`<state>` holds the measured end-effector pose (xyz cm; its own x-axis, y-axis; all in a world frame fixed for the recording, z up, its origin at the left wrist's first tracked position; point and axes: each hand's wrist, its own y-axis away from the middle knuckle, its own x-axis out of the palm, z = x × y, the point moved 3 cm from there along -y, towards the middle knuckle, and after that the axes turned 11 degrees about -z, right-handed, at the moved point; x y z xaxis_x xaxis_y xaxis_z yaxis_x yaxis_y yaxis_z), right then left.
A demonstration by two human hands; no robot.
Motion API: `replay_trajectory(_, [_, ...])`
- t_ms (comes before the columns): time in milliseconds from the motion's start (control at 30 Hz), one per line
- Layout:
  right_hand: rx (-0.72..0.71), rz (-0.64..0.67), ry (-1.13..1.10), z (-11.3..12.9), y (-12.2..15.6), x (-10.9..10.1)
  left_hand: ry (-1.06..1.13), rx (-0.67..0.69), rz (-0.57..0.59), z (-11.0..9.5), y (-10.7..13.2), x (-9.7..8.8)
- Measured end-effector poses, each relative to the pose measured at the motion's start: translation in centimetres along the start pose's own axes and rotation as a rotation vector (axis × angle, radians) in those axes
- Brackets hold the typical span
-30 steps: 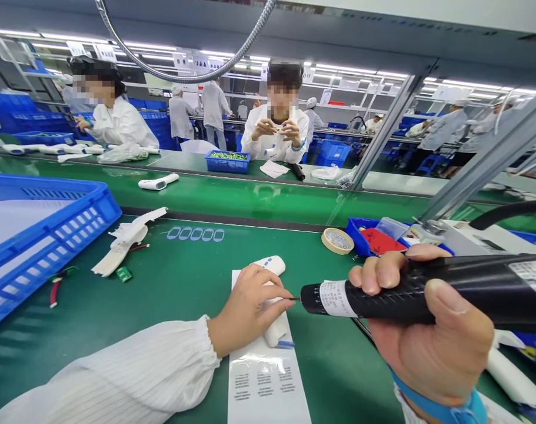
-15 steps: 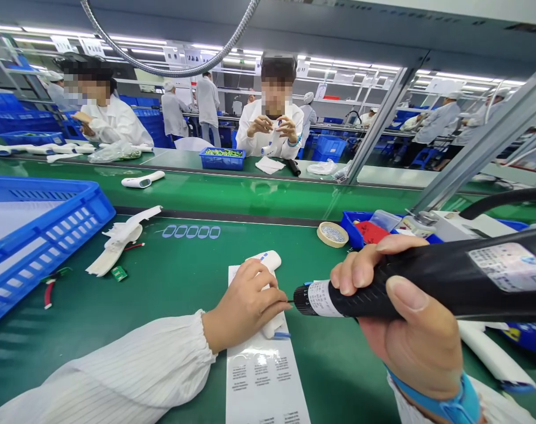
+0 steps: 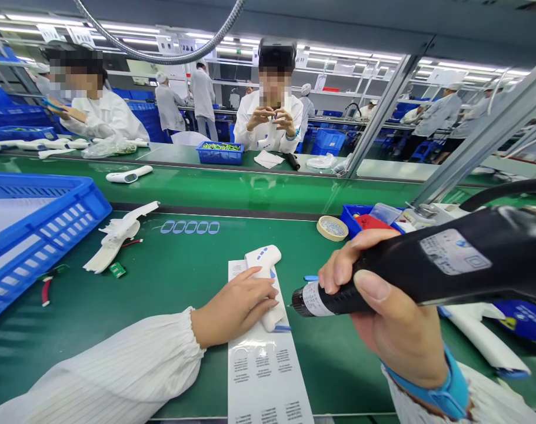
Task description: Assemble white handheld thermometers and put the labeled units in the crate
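At nine o'clock, a blue plastic crate (image 3: pixel 42 229) stands on the green workbench (image 3: pixel 170 306), with white plastic casing pieces (image 3: pixel 117 238) beside it and a small green circuit board (image 3: pixel 117 270) just below them. At seven o'clock, the open left hand (image 3: pixel 235 309) lies flat over a white infrared thermometer (image 3: pixel 262 256), pinning it to a printed sheet (image 3: pixel 268 377) at six o'clock. A roll of masking tape (image 3: pixel 332 228) sits at three o'clock. At four o'clock, the right hand (image 3: pixel 382 318) closes around a black electric screwdriver (image 3: pixel 395 277), its bit just beside the thermometer.
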<state>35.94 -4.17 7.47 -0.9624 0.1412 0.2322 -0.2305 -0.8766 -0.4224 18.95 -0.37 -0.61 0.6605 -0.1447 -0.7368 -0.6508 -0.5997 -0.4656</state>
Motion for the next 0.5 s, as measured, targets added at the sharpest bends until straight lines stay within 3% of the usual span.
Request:
replay_trajectory(200, [0.073,0.035,0.035,-1.0,0.4,0.5,0.045,-0.126,0.039,0.3,0.0,0.1])
replay_trajectory(500, [0.122,0.073,0.021,-2.0,0.5,1.0,0.116,-0.139,0.027,0.4,-0.1,0.0])
